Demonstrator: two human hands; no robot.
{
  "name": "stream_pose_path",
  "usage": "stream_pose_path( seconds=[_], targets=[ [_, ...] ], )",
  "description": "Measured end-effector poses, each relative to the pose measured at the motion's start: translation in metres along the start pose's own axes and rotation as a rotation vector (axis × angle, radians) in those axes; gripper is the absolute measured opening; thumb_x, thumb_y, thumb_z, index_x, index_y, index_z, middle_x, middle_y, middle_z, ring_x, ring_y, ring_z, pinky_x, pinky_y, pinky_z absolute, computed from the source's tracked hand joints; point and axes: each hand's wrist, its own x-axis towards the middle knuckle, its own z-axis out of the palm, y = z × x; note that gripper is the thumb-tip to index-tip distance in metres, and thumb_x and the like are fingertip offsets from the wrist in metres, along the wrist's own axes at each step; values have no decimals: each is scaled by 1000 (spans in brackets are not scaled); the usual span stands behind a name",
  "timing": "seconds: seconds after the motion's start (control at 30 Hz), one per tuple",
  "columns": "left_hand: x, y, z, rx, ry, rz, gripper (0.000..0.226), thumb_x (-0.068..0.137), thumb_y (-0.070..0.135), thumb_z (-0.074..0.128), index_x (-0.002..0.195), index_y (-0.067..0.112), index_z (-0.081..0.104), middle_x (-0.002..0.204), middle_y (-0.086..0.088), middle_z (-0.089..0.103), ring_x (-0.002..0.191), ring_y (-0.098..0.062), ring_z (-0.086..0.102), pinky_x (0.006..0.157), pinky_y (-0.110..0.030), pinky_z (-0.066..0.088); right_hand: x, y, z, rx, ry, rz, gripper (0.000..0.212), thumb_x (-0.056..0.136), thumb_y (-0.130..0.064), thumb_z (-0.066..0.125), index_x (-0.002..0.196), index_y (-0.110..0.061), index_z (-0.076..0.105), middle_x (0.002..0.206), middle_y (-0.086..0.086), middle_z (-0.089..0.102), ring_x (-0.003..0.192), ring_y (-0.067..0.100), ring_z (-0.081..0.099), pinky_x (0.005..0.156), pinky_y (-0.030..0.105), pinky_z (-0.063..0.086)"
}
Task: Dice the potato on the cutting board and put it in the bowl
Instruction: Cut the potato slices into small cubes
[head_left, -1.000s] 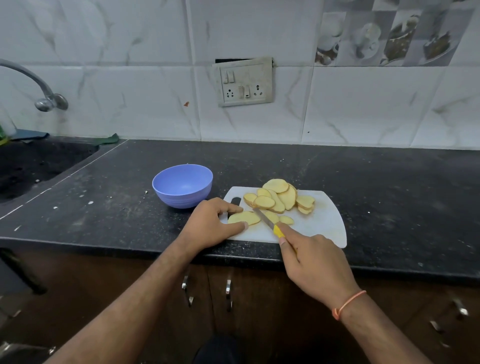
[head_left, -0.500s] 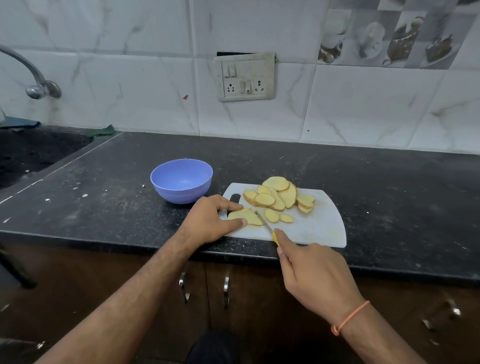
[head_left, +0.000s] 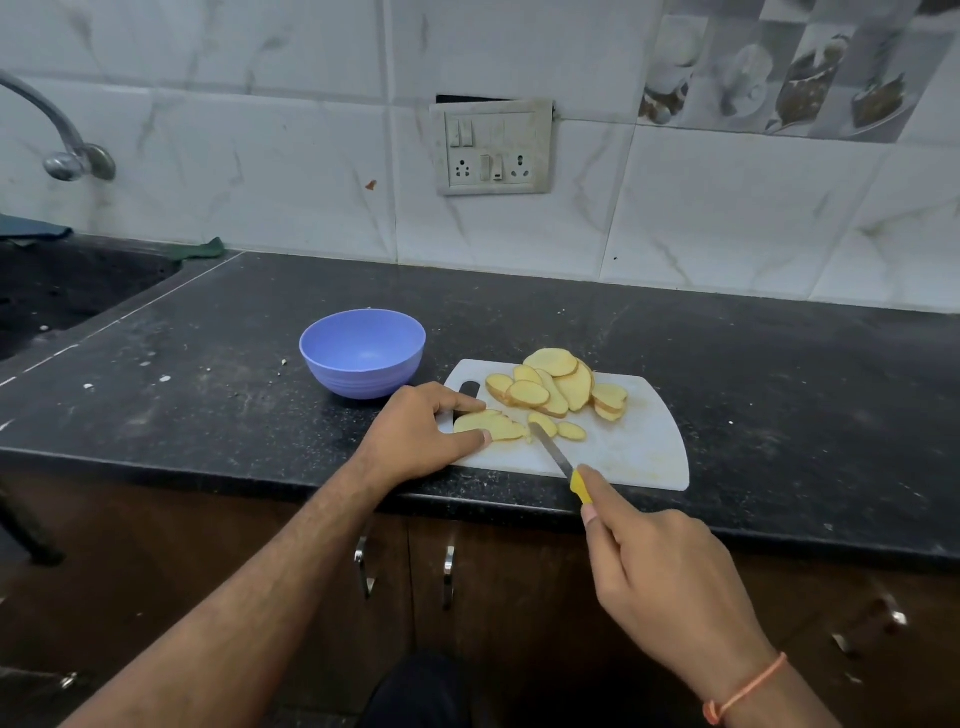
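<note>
A white cutting board (head_left: 644, 447) lies at the counter's front edge with a pile of potato slices (head_left: 558, 387) on its far half. My left hand (head_left: 415, 431) pinches a stack of slices (head_left: 491, 426) at the board's left end between thumb and forefinger. My right hand (head_left: 665, 582) grips a yellow-handled knife (head_left: 556, 457), its blade tip touching the right end of that stack. Two small cut pieces (head_left: 558, 427) lie just right of the blade. An empty blue bowl (head_left: 362, 352) stands left of the board, behind my left hand.
The black stone counter (head_left: 779, 374) runs wide to the right and left of the board. A sink (head_left: 47, 291) with a tap (head_left: 62, 150) lies at the far left. A switch plate (head_left: 493, 148) is on the tiled wall. Cabinet handles (head_left: 366, 566) sit below the counter edge.
My right hand has drawn the knife back toward me and to the right, so more blade shows. The left hand stays holding the slice stack.
</note>
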Motion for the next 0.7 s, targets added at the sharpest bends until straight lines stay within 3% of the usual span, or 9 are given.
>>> stream_pose_path(
  seconds=[0.1,0.23,0.4,0.57,0.7],
  targets=[
    [-1,1,0,11,11,-4,45,78,51,87,121,41,78,117,23,70,110,-1,63,95,-24,51,9,-6,1,25,34,-3,51,106,-45,31,156,-36,38,53,-11,49,45,9,49,41,25,37],
    [-2,3,0,-36,38,-53,43,73,54,92,112,39,81,110,24,71,104,4,64,87,-19,50,30,-18,4,44,50,-24,51,108,-46,28,158,-37,33,61,-10,51,53,9,51,45,25,34],
    [-2,2,0,-48,37,-70,41,72,54,93,109,38,82,108,23,73,101,3,65,92,-25,54,50,-28,15,-37,4,-25,53,109,-45,24,161,-36,28,65,-7,52,59,10,50,49,30,38],
    [1,1,1,-38,38,-66,42,71,57,92,108,40,82,109,24,72,104,1,65,96,-29,55,52,-31,21,-88,-44,-29,54,109,-43,25,162,-34,21,66,-7,45,56,10,41,49,31,31],
    [2,0,2,-23,33,-76,44,70,61,91,108,41,82,111,24,72,108,-1,64,99,-33,55,35,-25,17,-84,-70,-37,55,109,-43,24,163,-35,15,69,-6,53,59,12,48,52,32,37]
  ],
)
